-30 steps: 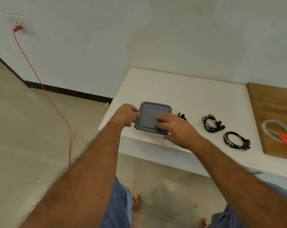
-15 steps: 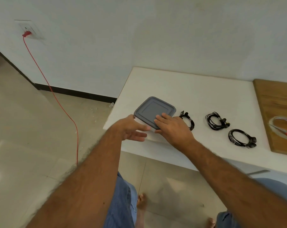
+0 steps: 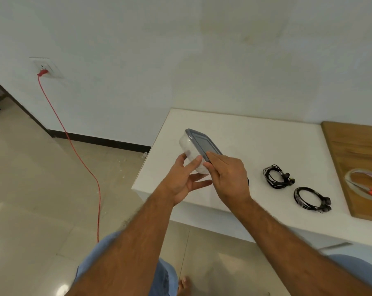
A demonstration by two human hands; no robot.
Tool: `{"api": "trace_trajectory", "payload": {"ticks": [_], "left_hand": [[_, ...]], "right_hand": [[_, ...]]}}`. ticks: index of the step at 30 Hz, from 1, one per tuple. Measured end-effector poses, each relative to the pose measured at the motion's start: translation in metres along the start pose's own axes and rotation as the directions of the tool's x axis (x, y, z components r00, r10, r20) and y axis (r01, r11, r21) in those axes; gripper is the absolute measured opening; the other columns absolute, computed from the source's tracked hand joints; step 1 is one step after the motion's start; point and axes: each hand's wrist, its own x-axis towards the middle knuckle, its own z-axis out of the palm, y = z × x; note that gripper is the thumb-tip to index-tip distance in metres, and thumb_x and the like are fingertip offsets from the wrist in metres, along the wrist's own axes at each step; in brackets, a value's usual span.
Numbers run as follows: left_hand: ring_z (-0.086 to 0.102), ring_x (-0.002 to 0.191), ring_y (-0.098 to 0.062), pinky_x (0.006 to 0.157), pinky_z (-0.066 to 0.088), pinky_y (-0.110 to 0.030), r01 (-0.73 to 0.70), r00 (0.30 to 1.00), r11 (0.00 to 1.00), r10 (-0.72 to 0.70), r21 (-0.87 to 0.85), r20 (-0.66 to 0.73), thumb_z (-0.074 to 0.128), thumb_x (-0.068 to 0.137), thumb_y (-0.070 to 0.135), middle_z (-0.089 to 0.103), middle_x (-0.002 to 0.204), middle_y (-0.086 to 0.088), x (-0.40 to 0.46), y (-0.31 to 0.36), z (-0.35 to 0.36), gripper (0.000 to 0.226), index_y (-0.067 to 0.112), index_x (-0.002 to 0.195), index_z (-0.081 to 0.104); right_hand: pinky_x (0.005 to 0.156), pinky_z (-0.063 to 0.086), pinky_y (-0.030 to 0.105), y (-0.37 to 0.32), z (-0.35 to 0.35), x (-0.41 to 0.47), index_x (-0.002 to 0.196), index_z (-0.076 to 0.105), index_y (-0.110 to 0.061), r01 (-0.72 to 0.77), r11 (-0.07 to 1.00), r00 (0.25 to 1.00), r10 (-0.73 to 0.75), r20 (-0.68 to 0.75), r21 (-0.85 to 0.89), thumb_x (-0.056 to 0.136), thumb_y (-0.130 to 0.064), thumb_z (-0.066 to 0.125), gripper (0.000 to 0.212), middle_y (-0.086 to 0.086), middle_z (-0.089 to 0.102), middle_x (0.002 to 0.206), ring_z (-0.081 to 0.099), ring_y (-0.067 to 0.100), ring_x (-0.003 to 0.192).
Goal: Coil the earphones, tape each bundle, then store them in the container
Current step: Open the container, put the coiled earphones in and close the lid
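Container up off the table, tilted, gripped from both sides!

The left hand (image 3: 181, 180) cups the frosted, translucent container (image 3: 189, 153) from beneath, thumb curled onto its side wall, while the right hand (image 3: 227, 178) pinches the smooth grey lid (image 3: 203, 144) at its near corner (rounded-square, with a raised rim). Two glossy black earphone coils (image 3: 277, 176) (image 3: 312, 198) lie apart on the matte white table (image 3: 244, 133), beside a grained wooden board (image 3: 355, 150).

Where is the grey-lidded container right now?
In the head view, the grey-lidded container is tilted above the white table's left end, held between both hands, left of the coiled earphones.
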Motion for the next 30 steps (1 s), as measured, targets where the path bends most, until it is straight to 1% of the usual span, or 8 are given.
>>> {"api": "trace_trajectory", "payload": {"ticks": [3,5,8,10,14,20,25,30], "left_hand": [[0.066,0.107,-0.032,0.075,0.059,-0.044,-0.094,0.995,0.995,0.092,-0.045,-0.047,0.07,0.072,0.029,0.06,0.127,-0.014,-0.001,0.003,0.01,0.073,0.02,0.139,0.041],[0.067,0.105,-0.03,0.073,0.06,-0.042,-0.13,0.99,0.991,0.129,-0.02,-0.051,0.069,0.072,0.029,0.062,0.124,-0.013,-0.002,0.005,0.014,0.071,0.019,0.137,0.043],[0.068,0.101,-0.028,0.071,0.06,-0.039,-0.165,0.985,0.984,0.167,0.063,-0.029,0.063,0.088,0.02,0.062,0.119,-0.012,-0.002,0.008,0.017,0.052,0.016,0.135,0.044],[0.067,0.099,-0.026,0.071,0.06,-0.038,-0.198,0.979,0.974,0.202,0.11,-0.028,0.053,0.097,0.014,0.061,0.116,-0.012,-0.003,0.009,0.018,0.04,0.016,0.135,0.043],[0.07,0.092,-0.022,0.073,0.059,-0.035,-0.251,0.968,0.963,0.252,0.096,0.006,0.047,0.1,0.014,0.063,0.114,-0.011,-0.006,0.008,0.023,0.032,0.014,0.132,0.047],[0.07,0.084,-0.018,0.07,0.059,-0.032,-0.267,0.963,0.964,0.267,-0.007,0.041,0.04,0.101,0.015,0.064,0.101,-0.009,-0.008,0.005,0.028,0.023,0.009,0.121,0.051],[0.071,0.077,-0.016,0.065,0.059,-0.029,-0.266,0.963,0.964,0.265,0.019,0.038,0.043,0.1,0.01,0.067,0.09,-0.005,-0.008,0.002,0.035,0.016,0.014,0.108,0.057],[0.07,0.077,-0.016,0.067,0.059,-0.03,-0.251,0.967,0.968,0.251,0.011,0.033,0.038,0.101,0.009,0.067,0.089,-0.007,-0.008,-0.003,0.035,0.02,0.008,0.108,0.057]], "right_hand": [[0.078,0.054,0.028,-0.009,-0.009,0.005,0.103,0.072,-0.005,0.026,0.999,0.995,-0.03,-0.098,-0.04,0.097,-0.028,0.047,0.035,0.008,0.074,0.092,0.069,0.022,0.081],[0.081,0.052,0.025,-0.01,-0.014,0.006,0.107,0.072,-0.005,0.023,0.997,0.993,-0.032,-0.11,-0.08,0.096,-0.03,0.047,0.037,0.007,0.075,0.099,0.07,0.021,0.088],[0.079,0.056,0.033,-0.004,-0.019,0.01,0.108,0.072,-0.004,0.096,0.986,0.991,-0.108,-0.083,-0.139,0.1,-0.038,0.04,0.048,0.009,0.074,0.1,0.071,0.025,0.088],[0.081,0.055,0.032,-0.003,-0.02,0.012,0.107,0.072,-0.002,0.162,0.974,0.979,-0.179,-0.098,-0.159,0.102,-0.038,0.036,0.051,0.01,0.074,0.1,0.071,0.025,0.089],[0.089,0.045,0.025,-0.006,-0.019,0.017,0.1,0.073,0.0,0.211,0.965,0.949,-0.241,-0.203,-0.158,0.103,-0.033,0.039,0.048,0.011,0.074,0.097,0.069,0.024,0.089],[0.085,0.045,0.033,-0.007,-0.017,0.019,0.097,0.074,-0.001,0.192,0.972,0.932,-0.224,-0.284,-0.135,0.103,-0.031,0.043,0.043,0.01,0.074,0.097,0.061,0.022,0.093],[0.082,0.043,0.032,-0.007,-0.022,0.022,0.093,0.074,-0.001,0.193,0.973,0.921,-0.223,-0.318,-0.124,0.102,-0.027,0.044,0.041,0.01,0.074,0.091,0.055,0.018,0.092],[0.082,0.044,0.032,-0.003,-0.02,0.02,0.094,0.074,-0.002,0.19,0.969,0.932,-0.229,-0.281,-0.161,0.098,-0.024,0.052,0.031,0.008,0.074,0.091,0.062,0.023,0.087]]}}
